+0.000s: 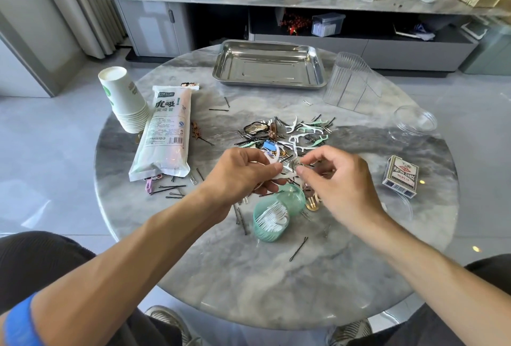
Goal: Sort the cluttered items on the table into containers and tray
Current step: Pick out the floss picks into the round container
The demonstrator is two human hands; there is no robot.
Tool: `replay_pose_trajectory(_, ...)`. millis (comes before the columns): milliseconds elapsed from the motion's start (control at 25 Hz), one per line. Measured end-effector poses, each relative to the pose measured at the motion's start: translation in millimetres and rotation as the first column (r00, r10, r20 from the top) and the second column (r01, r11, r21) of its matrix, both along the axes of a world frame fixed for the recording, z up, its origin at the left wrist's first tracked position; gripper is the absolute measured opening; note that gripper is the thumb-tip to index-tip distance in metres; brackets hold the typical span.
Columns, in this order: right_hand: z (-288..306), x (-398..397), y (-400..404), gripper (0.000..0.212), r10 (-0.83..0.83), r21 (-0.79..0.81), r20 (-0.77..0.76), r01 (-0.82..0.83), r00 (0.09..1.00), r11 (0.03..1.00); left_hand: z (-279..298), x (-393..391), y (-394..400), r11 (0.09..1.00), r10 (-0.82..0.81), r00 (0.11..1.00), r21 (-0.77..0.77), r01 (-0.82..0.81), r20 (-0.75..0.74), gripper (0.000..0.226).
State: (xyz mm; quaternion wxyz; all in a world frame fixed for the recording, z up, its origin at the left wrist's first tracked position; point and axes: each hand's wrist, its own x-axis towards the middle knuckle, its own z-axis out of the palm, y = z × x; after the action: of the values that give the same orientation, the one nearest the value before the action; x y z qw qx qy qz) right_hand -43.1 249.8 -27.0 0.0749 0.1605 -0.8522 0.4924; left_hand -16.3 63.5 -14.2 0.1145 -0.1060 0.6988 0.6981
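Step in hand: you are gathering floss picks out of the clutter to drop into the green tub [270, 219].
Left hand [243, 171]: fingers curled round a small bunch of white floss picks [279, 170], held just above the table [276, 276].
Right hand [338, 177]: thumb and forefinger pinched together at the tip of that same bunch; whether they grip a pick of their own or only steady the bunch, I cannot tell.
Key relation: the green tub lies at about 6 o'clock from the held picks, just below and between your two hands, its mouth tilted toward 12 o'clock and white picks already inside. Its open lid [293, 197] sits touching it at 1 o'clock.
Long axis of the bunch: roughly 9 to 3 o'clock, across the tub's mouth, so I judge you must turn it toward 6 before it slides in.
Nearer hand: both are close; your left carries the load and sits slightly nearer the tub's mouth.
Remaining picks: a loose heap [304, 132] at 12 o'clock from your hands, mixed with hairpins and clips.
Other containers: steel tray [268, 80] far off at 12 o'clock; ribbed clear holder [351, 82] at 1 o'clock; clear round dish [414, 123] at 2 o'clock.
Risk: a pick may snag a hairpin and drag it along.
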Motion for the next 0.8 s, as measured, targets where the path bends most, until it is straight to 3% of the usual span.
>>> replay_pose_trajectory(80,-3,5,-4,0.024,0.223,0.374,-0.404,-0.062,0.887,0.925,-1,0,3,0.998,0.049,0.998,0.047,-0.05,0.03,0.015)
replay_pose_trajectory(160,-6,5,-6,0.037,0.392,0.542,-0.467,-0.093,0.793,0.835,0,0,3,0.993,0.055,0.996,0.1,-0.062,0.069,0.011)
replay_pose_trajectory(240,-6,1,-7,0.042,0.422,0.587,-0.478,-0.077,0.77,0.806,1,-1,0,0.985,0.053,0.992,0.157,-0.07,0.113,0.012)
replay_pose_trajectory(360,-7,-1,-7,0.03,0.467,0.621,-0.493,-0.08,0.734,0.78,0,-1,-1,0.979,0.028,0.99,0.196,-0.055,0.138,0.015)
replay_pose_trajectory(480,-5,-2,-7,0.019,0.388,0.532,-0.514,-0.071,0.765,0.844,0,-2,-3,0.978,0.045,0.993,0.197,-0.066,0.113,0.008)
replay_pose_trajectory(560,-3,-1,-4,0.01,0.235,0.295,-0.403,-0.117,0.884,0.948,-1,-5,-6,0.986,0.075,0.995,0.147,-0.083,0.058,0.007)
replay_pose_trajectory(640,-1,-1,0,0.004,0.147,0.065,-0.131,-0.14,0.98,0.988,-5,-8,-9,0.991,0.093,0.995,0.094,-0.095,0.034,0.013)
replay_pose_trajectory(720,0,0,4,0.009,0.163,-0.068,0.143,-0.155,0.976,0.986,-9,-8,-8,0.995,0.09,0.996,0.047,-0.091,0.029,0.023)
replay_pose_trajectory(800,3,-1,6,0.011,0.249,-0.149,0.299,-0.212,0.921,0.966,-12,-6,-6,0.997,0.063,0.998,-0.05,-0.062,0.013,0.022)
